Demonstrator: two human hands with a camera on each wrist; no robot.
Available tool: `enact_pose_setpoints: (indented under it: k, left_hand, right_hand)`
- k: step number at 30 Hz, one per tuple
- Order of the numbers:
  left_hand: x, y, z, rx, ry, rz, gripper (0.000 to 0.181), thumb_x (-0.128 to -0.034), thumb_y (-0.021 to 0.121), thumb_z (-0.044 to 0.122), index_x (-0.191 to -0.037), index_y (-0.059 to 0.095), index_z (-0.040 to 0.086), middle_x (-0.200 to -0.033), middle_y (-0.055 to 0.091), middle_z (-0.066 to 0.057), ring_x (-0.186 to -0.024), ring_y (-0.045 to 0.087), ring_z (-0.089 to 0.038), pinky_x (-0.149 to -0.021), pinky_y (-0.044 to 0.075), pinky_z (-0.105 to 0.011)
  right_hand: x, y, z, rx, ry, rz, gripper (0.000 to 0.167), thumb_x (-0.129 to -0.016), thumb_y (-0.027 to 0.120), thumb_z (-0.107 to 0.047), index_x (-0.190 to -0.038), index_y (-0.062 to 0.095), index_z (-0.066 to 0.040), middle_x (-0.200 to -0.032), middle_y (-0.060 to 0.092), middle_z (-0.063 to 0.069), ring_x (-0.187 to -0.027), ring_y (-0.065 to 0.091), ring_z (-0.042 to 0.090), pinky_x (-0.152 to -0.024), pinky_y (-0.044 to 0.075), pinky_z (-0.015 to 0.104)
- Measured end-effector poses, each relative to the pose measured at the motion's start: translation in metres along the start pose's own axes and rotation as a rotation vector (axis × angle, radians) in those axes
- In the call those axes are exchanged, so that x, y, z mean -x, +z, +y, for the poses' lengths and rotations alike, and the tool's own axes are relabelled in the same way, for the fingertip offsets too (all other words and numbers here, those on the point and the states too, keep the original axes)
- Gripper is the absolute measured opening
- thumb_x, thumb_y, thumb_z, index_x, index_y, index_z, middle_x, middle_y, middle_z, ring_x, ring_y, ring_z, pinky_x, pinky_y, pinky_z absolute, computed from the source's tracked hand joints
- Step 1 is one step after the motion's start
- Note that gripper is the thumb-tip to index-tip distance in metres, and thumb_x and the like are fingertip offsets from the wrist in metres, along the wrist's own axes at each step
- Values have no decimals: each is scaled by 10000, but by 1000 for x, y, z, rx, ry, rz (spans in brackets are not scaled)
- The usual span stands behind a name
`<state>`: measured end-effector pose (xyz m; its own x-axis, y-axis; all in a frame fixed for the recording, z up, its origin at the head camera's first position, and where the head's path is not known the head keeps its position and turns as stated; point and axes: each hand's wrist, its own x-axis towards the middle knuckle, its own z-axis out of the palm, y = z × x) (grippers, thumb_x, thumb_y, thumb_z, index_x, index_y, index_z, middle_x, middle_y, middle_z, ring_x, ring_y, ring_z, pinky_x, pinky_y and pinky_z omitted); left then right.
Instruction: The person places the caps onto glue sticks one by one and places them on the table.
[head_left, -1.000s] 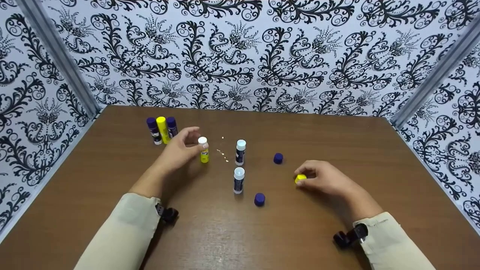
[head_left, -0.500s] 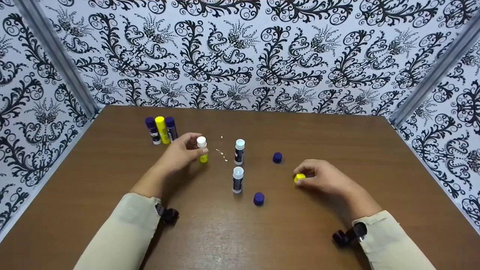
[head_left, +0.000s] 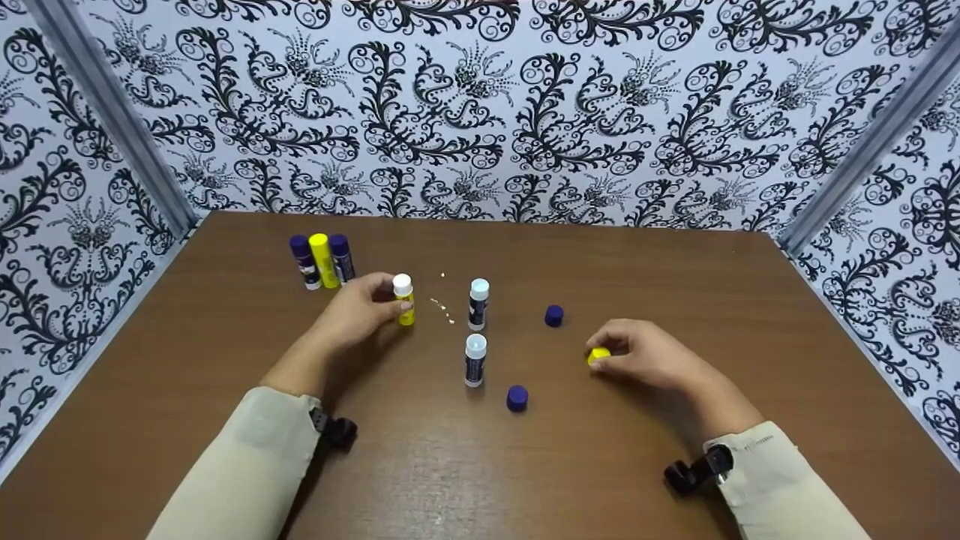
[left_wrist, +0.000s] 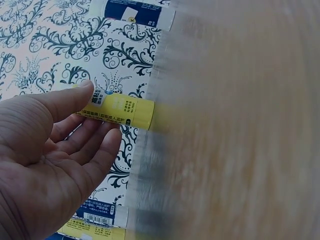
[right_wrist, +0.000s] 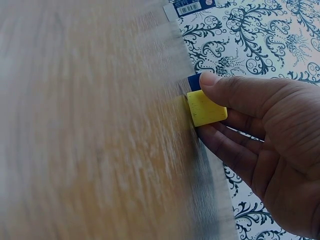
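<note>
An uncapped yellow glue stick [head_left: 406, 309] with a white top stands upright on the table, and my left hand [head_left: 358, 309] pinches it between thumb and fingers. The left wrist view shows the thumb on the yellow label of the glue stick [left_wrist: 125, 109]. Over to the right, my right hand [head_left: 649, 354] grips a yellow cap [head_left: 598, 355] that sits on the tabletop. In the right wrist view thumb and fingers lie on either side of the yellow cap [right_wrist: 206, 108]. Between the hands two uncapped dark-blue glue sticks, a rear one [head_left: 478, 306] and a front one [head_left: 475, 362], stand upright.
Two purple caps, a farther one [head_left: 553, 316] and a nearer one [head_left: 517, 398], lie right of the blue sticks. At the back left stand a capped yellow glue stick [head_left: 322, 259] and two purple-capped ones. Small pale crumbs [head_left: 442, 306] dot the brown table [head_left: 420, 480].
The fingers of my left hand have drawn in closer around the yellow glue stick, which stays in place. My right hand keeps its hold on the yellow cap, nearly still.
</note>
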<state>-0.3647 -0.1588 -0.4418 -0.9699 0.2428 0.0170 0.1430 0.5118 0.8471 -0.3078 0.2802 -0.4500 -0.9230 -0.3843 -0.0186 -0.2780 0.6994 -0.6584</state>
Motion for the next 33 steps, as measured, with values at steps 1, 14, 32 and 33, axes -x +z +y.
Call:
enact_pose_setpoints:
  k: [1,14,32,33]
  left_hand:
    - [0,0,0,-2,0,0,365,-978,724,169,-1299,641,15,-1274,690,-173,-1209,634,-332,-1126,477,-478]
    - [0,-2,2,-20,-7,-3,365,-981,726,190,-1300,649,32,-1287,692,-160,-1239,624,-335,-1159,450,-494]
    - [2,2,7,0,50,23,311,-964,747,183,-1235,682,45,-1210,725,-127,-1148,656,-287,-1071,508,-451]
    - [2,2,7,-3,53,23,314,-967,744,187,-1240,680,44,-1212,724,-129,-1149,655,-288,-1073,508,-454]
  right_hand:
    - [0,0,0,-3,0,0,193,-893,826,-200,-1076,773,-167,-1030,724,-21,-943,639,131,-839,516,205]
    - [1,0,-2,-40,12,5,186,-897,819,-186,-1074,770,-156,-1043,722,4,-952,646,144,-839,520,200]
    - [0,0,0,-17,-27,-3,158,-908,808,-194,-1058,774,-160,-1038,717,5,-943,627,156,-838,521,215]
    - [0,0,0,-20,-29,-1,155,-909,808,-191,-1056,773,-156,-1036,717,10,-939,629,153,-836,521,212]
